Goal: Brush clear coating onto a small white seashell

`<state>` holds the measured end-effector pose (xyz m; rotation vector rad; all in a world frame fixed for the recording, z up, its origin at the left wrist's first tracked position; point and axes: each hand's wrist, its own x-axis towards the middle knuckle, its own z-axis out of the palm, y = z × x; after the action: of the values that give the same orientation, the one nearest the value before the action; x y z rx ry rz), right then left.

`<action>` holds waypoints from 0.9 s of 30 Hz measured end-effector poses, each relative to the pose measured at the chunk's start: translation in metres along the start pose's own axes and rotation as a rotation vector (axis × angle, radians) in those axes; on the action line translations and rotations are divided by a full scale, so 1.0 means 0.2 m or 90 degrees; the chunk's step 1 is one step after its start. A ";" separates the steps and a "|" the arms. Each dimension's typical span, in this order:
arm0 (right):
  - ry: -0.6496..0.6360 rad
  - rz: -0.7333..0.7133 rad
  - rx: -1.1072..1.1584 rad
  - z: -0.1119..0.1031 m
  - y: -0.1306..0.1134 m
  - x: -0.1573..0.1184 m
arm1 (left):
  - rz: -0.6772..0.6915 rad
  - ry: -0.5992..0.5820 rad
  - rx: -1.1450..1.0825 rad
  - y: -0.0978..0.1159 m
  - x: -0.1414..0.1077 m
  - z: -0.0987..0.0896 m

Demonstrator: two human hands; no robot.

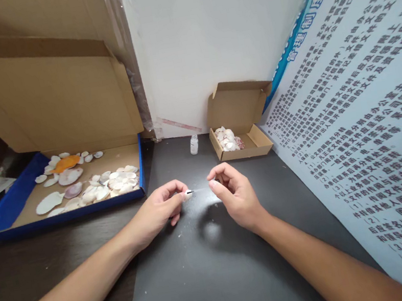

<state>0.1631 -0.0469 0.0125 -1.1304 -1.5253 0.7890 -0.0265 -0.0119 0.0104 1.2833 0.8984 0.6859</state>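
Note:
My left hand (164, 203) pinches a small white seashell (187, 195) between thumb and fingertips, above the dark mat. Facing it, my right hand (233, 191) is closed on a thin brush (200, 190) with a pale stem and a dark tip. That tip points left and reaches the shell, seemingly touching it. The brush's handle end is mostly hidden by my fingers. Beyond both hands, a small clear bottle (194, 145) with a white label stands upright on the mat.
To the left, a blue-edged cardboard box (56, 213) with a raised lid holds many shells (113, 182) and an orange shell (66, 164). A smaller open cardboard box (246, 153) with shells stands at the back right. Whitish specks dot the dark mat (209, 284). A printed board (383, 103) borders the right.

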 end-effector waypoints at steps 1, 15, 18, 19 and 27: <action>-0.001 0.000 -0.006 0.00 0.00 0.00 | 0.002 -0.001 0.003 0.00 0.00 0.00; 0.004 -0.009 0.005 0.01 0.00 0.00 | 0.001 -0.009 0.005 0.00 0.00 0.00; 0.002 -0.001 -0.007 0.01 0.01 0.00 | -0.004 -0.012 0.001 0.00 0.00 0.00; 0.006 0.002 -0.019 0.01 0.01 0.00 | -0.006 -0.012 0.001 0.00 0.00 0.00; -0.004 -0.003 -0.004 0.01 0.02 0.00 | -0.016 -0.016 -0.037 0.01 0.00 0.00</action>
<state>0.1630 -0.0455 0.0085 -1.1292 -1.5361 0.7868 -0.0267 -0.0116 0.0115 1.2250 0.8668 0.6704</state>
